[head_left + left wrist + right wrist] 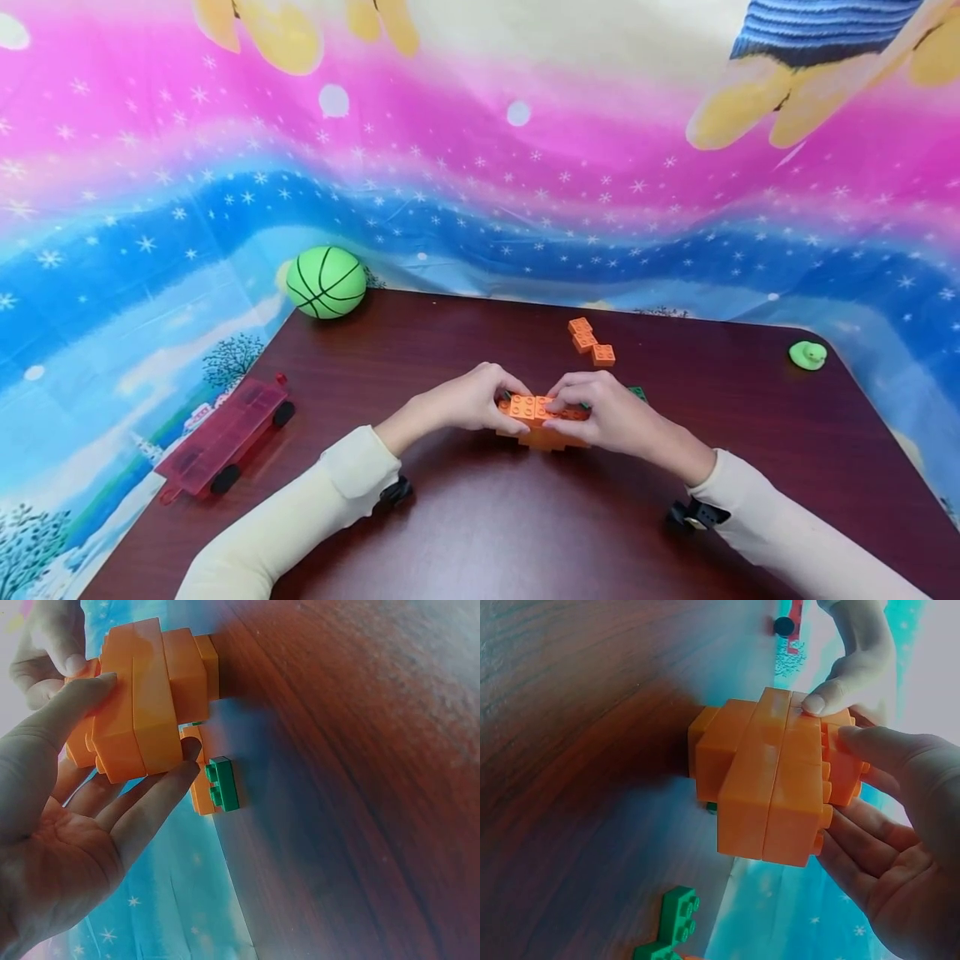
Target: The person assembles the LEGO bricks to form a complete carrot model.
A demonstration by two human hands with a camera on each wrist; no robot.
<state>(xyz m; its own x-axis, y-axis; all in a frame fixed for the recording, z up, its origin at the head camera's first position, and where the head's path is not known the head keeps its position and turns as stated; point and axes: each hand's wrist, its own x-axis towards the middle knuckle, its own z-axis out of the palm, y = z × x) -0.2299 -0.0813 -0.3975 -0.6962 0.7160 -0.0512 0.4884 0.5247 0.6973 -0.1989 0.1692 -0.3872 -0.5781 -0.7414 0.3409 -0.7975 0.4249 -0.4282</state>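
A stepped build of orange toy bricks, wider at the top than at its base, stands low over the table between both hands. My left hand grips its left end, thumb on the near side and fingers behind, as the left wrist view shows. At the top right, my right hand pinches an orange brick on the upper studs between thumb and fingers. Both thumbs lie close together on the near side in the right wrist view. Green bricks lie behind the build, partly hidden by the right hand in the head view.
Several loose orange bricks lie farther back on the dark wooden table. A red toy wagon stands at the left edge, a green ball at the back left corner, and a green toy duck at the back right.
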